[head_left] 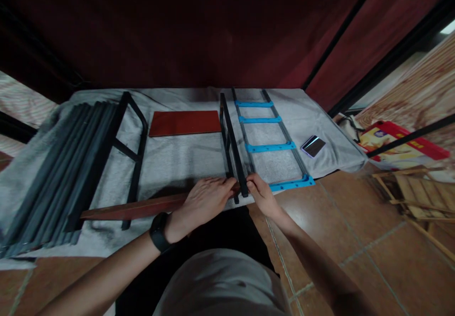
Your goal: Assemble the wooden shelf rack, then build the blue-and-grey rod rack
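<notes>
My left hand (211,196), with a dark watch at its wrist, lies closed over the right end of a reddish-brown board (142,208). Its fingertips reach the near end of a black metal frame (232,140) standing on edge. From the other side, my right hand (263,194) grips that frame's near end between thumb and fingers; the fingertips are partly hidden. The board spans to a second black metal frame (133,174) on the left, its left end against that frame. Whether any small fastener sits between my fingers cannot be made out.
Several grey tubes (60,169) lie at the left of the cloth-covered table (177,159). Another red-brown board (185,123) lies flat between the frames. Right of them are a rack with blue crossbars (270,148) and a phone (313,146). Wooden slatted furniture (423,193) stands on the floor.
</notes>
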`<act>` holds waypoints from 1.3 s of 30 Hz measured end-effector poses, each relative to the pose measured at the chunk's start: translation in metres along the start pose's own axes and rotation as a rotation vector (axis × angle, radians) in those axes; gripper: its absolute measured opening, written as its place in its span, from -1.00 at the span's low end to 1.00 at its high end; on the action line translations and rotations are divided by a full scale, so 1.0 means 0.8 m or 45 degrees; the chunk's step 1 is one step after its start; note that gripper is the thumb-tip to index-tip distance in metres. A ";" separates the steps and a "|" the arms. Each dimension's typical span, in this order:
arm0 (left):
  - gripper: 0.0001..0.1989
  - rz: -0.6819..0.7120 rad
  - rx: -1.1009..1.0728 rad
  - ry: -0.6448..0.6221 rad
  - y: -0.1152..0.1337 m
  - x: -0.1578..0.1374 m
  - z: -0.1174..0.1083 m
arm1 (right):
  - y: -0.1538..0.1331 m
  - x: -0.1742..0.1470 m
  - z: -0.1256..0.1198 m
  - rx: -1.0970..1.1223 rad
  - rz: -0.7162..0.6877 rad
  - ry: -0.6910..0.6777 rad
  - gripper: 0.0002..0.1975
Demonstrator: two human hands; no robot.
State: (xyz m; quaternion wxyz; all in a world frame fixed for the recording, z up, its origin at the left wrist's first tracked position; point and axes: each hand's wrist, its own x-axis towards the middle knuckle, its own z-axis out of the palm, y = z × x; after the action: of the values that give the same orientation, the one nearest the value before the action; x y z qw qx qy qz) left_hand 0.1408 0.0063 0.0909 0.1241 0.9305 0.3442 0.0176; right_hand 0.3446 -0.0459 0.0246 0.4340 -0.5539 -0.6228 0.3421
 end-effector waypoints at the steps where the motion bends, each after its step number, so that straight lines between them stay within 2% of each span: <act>1: -0.73 -0.002 0.000 0.005 -0.001 -0.001 0.001 | 0.000 0.000 -0.004 -0.001 -0.017 -0.043 -0.79; 4: -0.71 -0.001 -0.016 0.016 -0.004 -0.002 0.005 | 0.005 0.002 -0.012 -0.036 -0.082 -0.109 -0.83; 7: -0.71 -0.008 -0.038 0.034 -0.005 -0.002 0.008 | 0.012 0.003 -0.009 -0.074 -0.130 -0.090 -0.83; 10: -0.72 -0.001 -0.057 0.042 -0.005 -0.002 0.009 | 0.013 0.004 -0.003 -0.032 -0.078 -0.057 -0.79; 13: -0.73 0.016 -0.069 0.025 -0.003 -0.001 0.007 | 0.007 0.006 0.001 0.092 0.088 -0.078 -0.68; 18: -0.76 0.019 -0.065 0.023 0.000 -0.001 0.002 | -0.018 0.013 0.000 0.523 0.498 -0.170 -0.50; 23: -0.81 0.039 -0.062 0.025 0.001 0.000 0.002 | -0.039 0.027 -0.019 0.769 0.793 -0.397 -0.53; 27: -0.82 0.040 -0.051 0.042 0.000 -0.001 0.002 | -0.037 0.034 -0.029 0.739 0.894 -0.546 -0.55; 29: -0.81 0.047 -0.055 0.051 -0.001 -0.001 0.002 | -0.035 0.031 -0.027 0.581 0.794 -0.504 -0.56; 32: -0.81 0.050 -0.059 0.064 -0.001 -0.001 0.002 | -0.034 0.020 -0.023 0.135 0.406 -0.281 -0.62; 34: -0.81 0.051 -0.062 0.069 -0.001 -0.001 0.002 | -0.030 0.011 -0.021 -0.103 0.162 -0.213 -0.70; 36: -0.82 0.054 -0.072 0.069 -0.001 0.000 0.003 | -0.022 0.004 -0.020 -0.206 0.014 -0.221 -0.74; 39: -0.83 0.051 -0.083 0.074 -0.001 0.000 0.004 | -0.006 0.001 -0.016 -0.254 -0.095 -0.190 -0.75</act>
State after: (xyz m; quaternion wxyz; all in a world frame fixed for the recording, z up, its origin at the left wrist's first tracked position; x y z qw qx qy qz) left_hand 0.1405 0.0058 0.0875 0.1438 0.9318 0.3281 0.0584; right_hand 0.3547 -0.0467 0.0342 0.3417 -0.5437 -0.7045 0.3022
